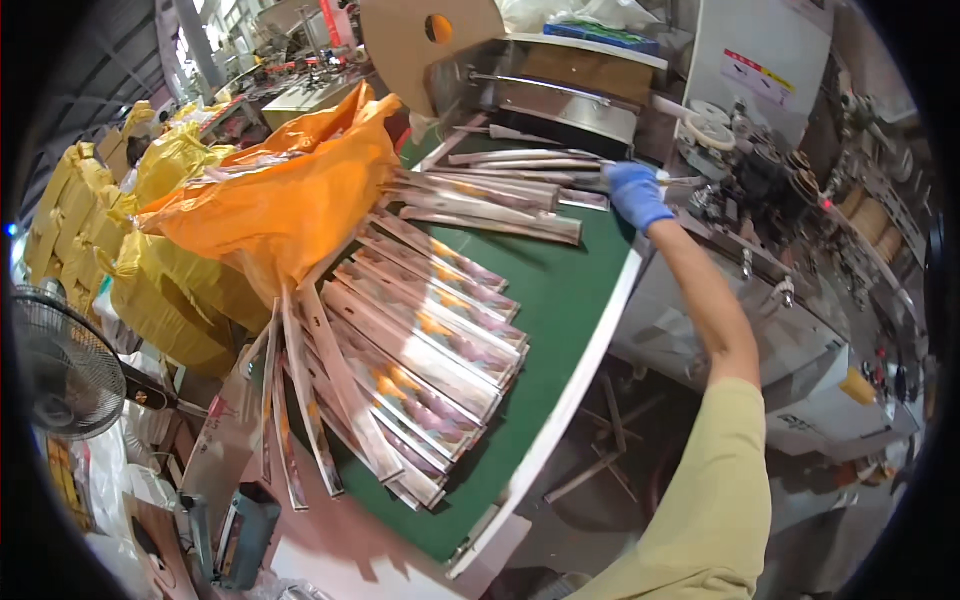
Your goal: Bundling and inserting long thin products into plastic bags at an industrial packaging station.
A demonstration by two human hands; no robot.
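Observation:
My right hand (637, 195), in a blue glove, is at the far right edge of the green table (570, 300). Its fingers look closed around the end of a long flat printed strip (535, 157), and a pale end pokes out beyond the glove. Just left of the hand, more strips (500, 190) lie loosely side by side. Nearer to me, many overlapping pink and white strips (420, 350) fan out across the green top. Their far ends run toward a large orange plastic bag (290, 200). My left hand is out of view.
Machinery with rollers and spools (770, 165) stands at the right, beside a grey cabinet (720, 320). A metal-fronted box (565, 110) borders the table's far side. Yellow sacks (180, 290) and a black fan (65, 360) are at the left. A white rail (570, 410) edges the table.

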